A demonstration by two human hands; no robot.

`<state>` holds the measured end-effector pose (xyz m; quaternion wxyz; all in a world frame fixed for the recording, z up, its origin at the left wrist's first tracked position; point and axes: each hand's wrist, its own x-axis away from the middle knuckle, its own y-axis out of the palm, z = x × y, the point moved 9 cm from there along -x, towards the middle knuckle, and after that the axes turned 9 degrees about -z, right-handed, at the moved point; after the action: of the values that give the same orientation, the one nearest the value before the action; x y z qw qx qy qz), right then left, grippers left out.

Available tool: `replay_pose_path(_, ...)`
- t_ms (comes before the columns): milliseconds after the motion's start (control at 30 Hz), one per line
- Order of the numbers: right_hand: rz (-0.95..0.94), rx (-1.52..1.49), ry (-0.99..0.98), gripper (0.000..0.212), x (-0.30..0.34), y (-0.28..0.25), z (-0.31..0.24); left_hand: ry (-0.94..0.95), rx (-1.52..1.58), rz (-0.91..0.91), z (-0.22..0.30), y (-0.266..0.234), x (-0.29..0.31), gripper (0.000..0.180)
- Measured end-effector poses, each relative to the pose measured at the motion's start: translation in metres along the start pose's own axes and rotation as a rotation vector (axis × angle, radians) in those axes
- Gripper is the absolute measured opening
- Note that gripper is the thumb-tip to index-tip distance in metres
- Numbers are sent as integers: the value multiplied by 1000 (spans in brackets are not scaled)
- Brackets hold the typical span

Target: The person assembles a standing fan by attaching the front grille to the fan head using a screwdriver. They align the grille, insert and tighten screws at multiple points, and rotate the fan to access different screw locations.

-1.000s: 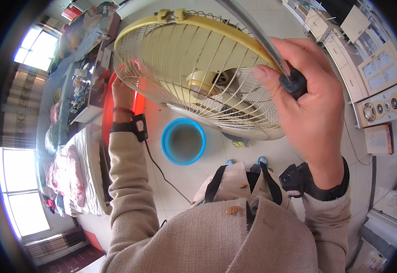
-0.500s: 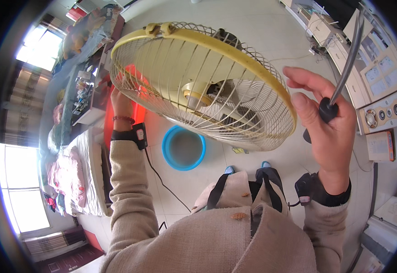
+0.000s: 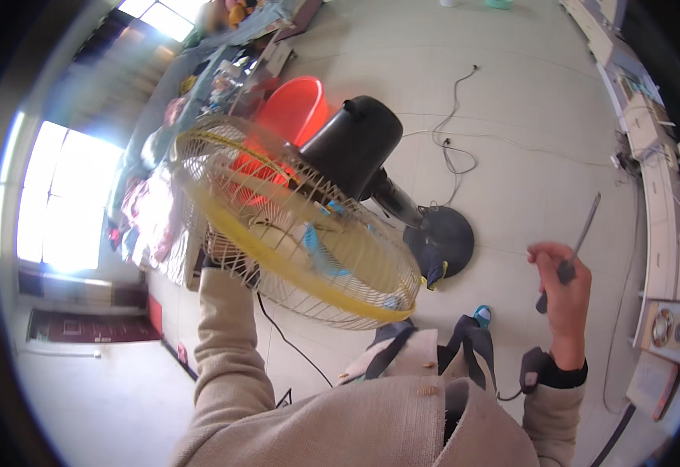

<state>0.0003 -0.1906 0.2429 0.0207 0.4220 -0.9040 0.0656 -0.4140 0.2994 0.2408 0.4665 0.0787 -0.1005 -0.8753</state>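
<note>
An electric fan with a yellow-rimmed wire cage (image 3: 301, 272) is tilted in front of me, blurred by motion. Behind the cage show its black motor housing (image 3: 355, 144), pole and round black base (image 3: 453, 241) on the floor. My left hand (image 3: 221, 247) grips the cage at its left edge; wires partly cover the fingers. Off to the right of the fan, apart from it, my right hand (image 3: 565, 300) is closed around a screwdriver (image 3: 567, 271). Its dark handle lies in the palm, and the metal shaft points up and away.
Red tubs (image 3: 297, 109) stand beyond the cage, and a blue basin (image 3: 323, 253) shows through the wires. A dark cord (image 3: 456, 117) lies on the tiled floor (image 3: 527, 93). Cabinets (image 3: 655, 187) line the right side; a bed with bedding (image 3: 153, 210) is at the left.
The fan's cage has swung left and downward, bringing its motor housing and base into view. My right hand, with the screwdriver, has moved away from the cage rim. The view has shifted too.
</note>
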Motion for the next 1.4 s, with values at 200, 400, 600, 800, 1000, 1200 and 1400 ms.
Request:
replay_pose_path(200, -103, 25, 318, 15, -24, -62, 103, -57, 22, 182, -26, 37, 94, 40)
replay_pose_path(400, -305, -40, 307, 14, -65, -20, 125, -105, 75, 281, -61, 65, 147, 41)
replay_pose_path(600, -521, -73, 202, 18, -99, 45, 91, -139, 187, 322, -105, 87, 184, 42)
replay_pose_path(800, -738, -191, 20, 28, -108, 123, 55, -147, 275, 312, -141, 100, 196, 43)
replay_pose_path(1000, -893, -314, -163, 43, -98, 178, 39, -144, 301, 337, -158, 112, 215, 44)
replay_pose_path(1200, -956, -491, -158, 52, -81, 194, 41, -169, 309, 347, -173, 127, 227, 45)
replay_pose_path(1400, -1082, -439, -72, 57, -67, 201, 43, -181, 306, 358, -179, 135, 235, 45)
